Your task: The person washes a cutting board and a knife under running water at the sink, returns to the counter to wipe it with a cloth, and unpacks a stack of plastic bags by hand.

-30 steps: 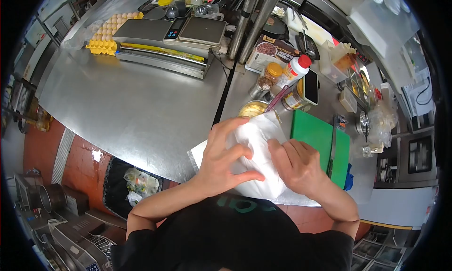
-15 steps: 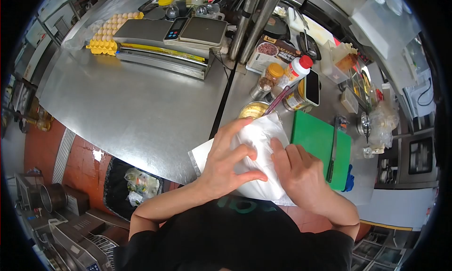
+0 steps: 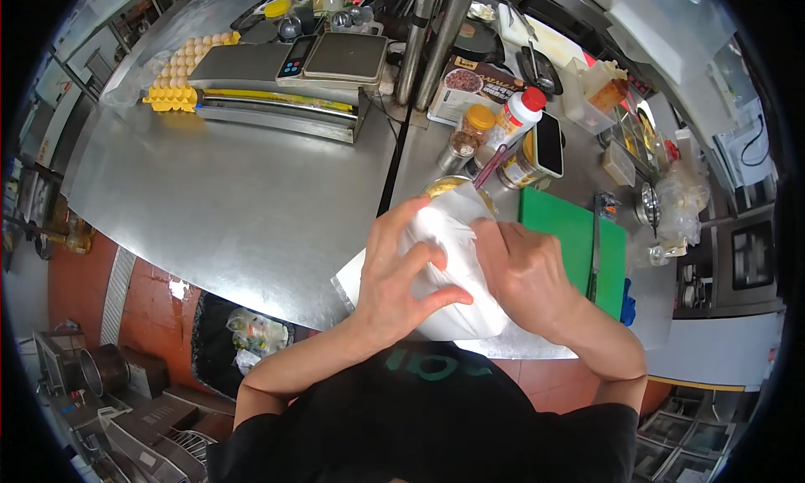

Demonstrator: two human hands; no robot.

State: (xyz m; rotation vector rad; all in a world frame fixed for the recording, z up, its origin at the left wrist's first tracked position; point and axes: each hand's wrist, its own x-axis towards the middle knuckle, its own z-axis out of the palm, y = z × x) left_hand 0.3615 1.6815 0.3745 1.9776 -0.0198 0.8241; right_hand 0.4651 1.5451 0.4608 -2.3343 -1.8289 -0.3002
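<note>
A white sheet or bag (image 3: 449, 240), creased and bulging, lies at the counter's front edge, between my hands. My left hand (image 3: 394, 282) rests on its left side with thumb and fingers spread apart. Against its right side, my right hand (image 3: 524, 273) has its fingers curled, their tips pressed on or pinching the white material. Just beyond the material sits a bowl (image 3: 449, 184) with yellowish contents, partly covered by it. A purple handle (image 3: 491, 166) leans out of that bowl. What lies under the white material is hidden.
A green cutting board (image 3: 558, 231) with a knife (image 3: 596, 248) lies to the right. Behind the bowl stand a yellow-lidded jar (image 3: 472, 131), a red-capped bottle (image 3: 518, 118) and a phone (image 3: 549, 144). Farther left are a scale (image 3: 345, 57), a wrap dispenser (image 3: 277, 114) and eggs (image 3: 189, 62).
My right hand has moved forward along the white material, toward the bowl. My left hand stays spread on it. The view has shifted slightly.
</note>
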